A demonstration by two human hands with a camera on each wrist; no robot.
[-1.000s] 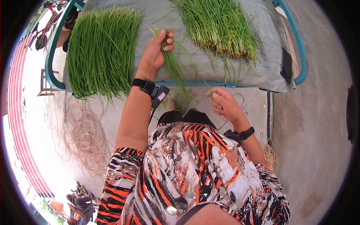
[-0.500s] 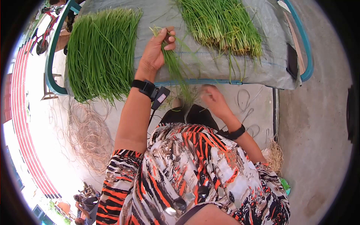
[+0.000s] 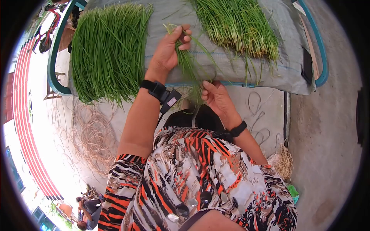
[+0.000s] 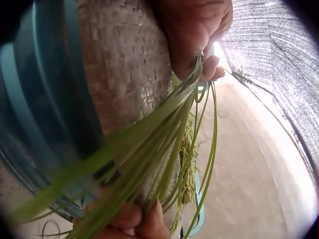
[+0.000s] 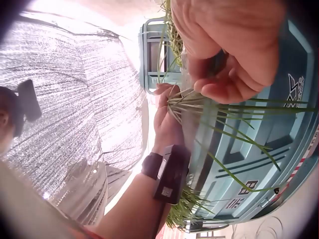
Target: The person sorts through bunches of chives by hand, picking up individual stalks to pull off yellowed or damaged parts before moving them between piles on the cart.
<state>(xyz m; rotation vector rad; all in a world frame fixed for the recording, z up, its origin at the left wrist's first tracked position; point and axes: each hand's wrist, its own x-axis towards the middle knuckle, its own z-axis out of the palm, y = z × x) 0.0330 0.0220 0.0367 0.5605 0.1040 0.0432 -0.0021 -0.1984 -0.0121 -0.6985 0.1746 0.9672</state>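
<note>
My left hand (image 3: 167,52) grips a small bunch of chives (image 3: 187,61) near its pale stem ends, and the green leaves hang down over the cart's edge. Below and to the right, my right hand (image 3: 219,100) is at the lower leaves, thumb and forefinger pinched together on a leaf. The left wrist view shows the right-hand fingertips (image 4: 127,216) partly hidden behind the hanging leaves (image 4: 149,144). In the right wrist view, the leaves (image 5: 239,107) fan out from the left hand (image 5: 167,117) past the curled right fingers.
Neat chives (image 3: 110,54) lie on the grey sheet (image 3: 169,23) at left; a second pile (image 3: 239,30) lies at right, stems toward me. A dark phone (image 3: 306,65) rests near the blue cart rail (image 3: 322,69). Tangled twine (image 3: 92,138) lies on the floor.
The right hand drew a blade down and right, dropped lower in a blur, then came back up to the hanging leaves. The left hand keeps its grip on the bunch.
</note>
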